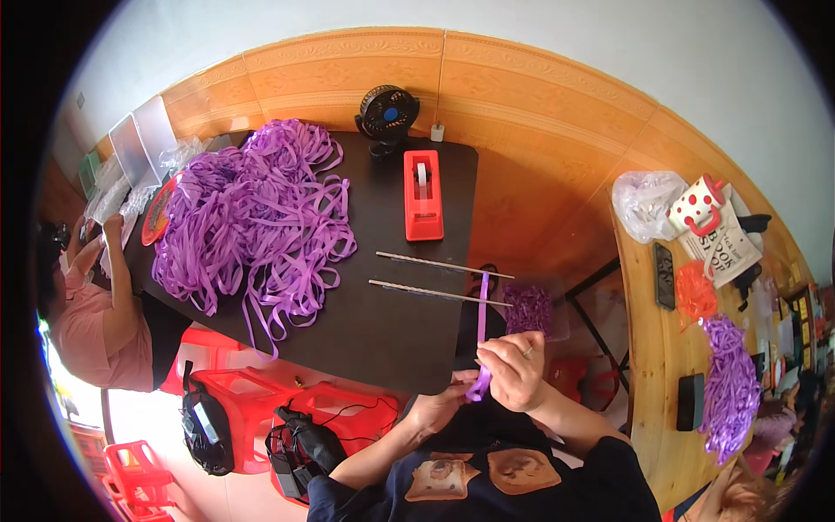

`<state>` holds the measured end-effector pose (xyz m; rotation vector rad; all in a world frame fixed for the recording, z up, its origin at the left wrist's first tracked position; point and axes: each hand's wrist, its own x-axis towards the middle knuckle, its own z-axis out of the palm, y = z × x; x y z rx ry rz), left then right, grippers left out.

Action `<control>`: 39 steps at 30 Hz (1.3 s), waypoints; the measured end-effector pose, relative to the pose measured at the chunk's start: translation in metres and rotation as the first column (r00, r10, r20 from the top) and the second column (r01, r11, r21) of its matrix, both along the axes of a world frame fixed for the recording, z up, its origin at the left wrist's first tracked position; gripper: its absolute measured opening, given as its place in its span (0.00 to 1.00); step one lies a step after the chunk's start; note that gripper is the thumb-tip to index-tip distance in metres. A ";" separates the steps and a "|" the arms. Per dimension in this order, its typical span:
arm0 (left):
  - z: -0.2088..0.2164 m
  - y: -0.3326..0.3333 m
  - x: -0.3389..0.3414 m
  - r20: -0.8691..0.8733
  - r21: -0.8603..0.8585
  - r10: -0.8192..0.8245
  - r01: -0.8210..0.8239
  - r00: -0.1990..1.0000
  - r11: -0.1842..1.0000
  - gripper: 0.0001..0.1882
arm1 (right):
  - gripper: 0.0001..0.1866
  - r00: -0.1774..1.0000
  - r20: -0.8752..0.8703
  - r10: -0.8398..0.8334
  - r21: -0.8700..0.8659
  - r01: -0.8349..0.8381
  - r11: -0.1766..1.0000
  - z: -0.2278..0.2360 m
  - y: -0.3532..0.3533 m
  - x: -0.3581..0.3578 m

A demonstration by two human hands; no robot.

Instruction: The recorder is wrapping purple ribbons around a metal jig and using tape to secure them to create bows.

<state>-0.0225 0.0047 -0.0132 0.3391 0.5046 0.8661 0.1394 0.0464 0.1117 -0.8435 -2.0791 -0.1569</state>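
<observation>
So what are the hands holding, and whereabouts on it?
Both hands, left hand and right hand, pinch a purple ribbon strip at its lower end.

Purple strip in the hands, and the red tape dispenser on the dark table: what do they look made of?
Purple strip: looks like thin satin-type ribbon, flat, limp and slightly glossy, pinched between left hand and right hand; fabric or plastic can't be settled. Red tape dispenser: apparently moulded plastic, with uniform colour and smooth, faintly shiny surfaces.

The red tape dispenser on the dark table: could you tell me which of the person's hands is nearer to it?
Right, narrowly. The right hand sits below the red tape dispenser and slightly right of it, pinching a purple ribbon strip. The left hand is lower still, holding the strip's bottom end.
</observation>
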 end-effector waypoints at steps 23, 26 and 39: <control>-0.004 0.101 0.085 -0.574 0.302 0.457 -0.343 0.679 0.889 0.15 | 0.07 0.525 -0.648 -0.552 -0.701 -0.694 0.163 -0.065 0.190 0.052; 0.005 0.113 0.072 -0.709 0.667 0.587 0.101 0.391 0.738 0.17 | 0.09 0.535 -0.620 -0.574 -0.679 -0.733 0.049 -0.071 0.186 0.046; 0.016 0.124 0.093 -0.291 0.655 0.676 -0.374 0.677 0.657 0.16 | 0.10 0.493 -0.479 -0.726 -0.736 -0.676 0.028 -0.109 0.128 0.036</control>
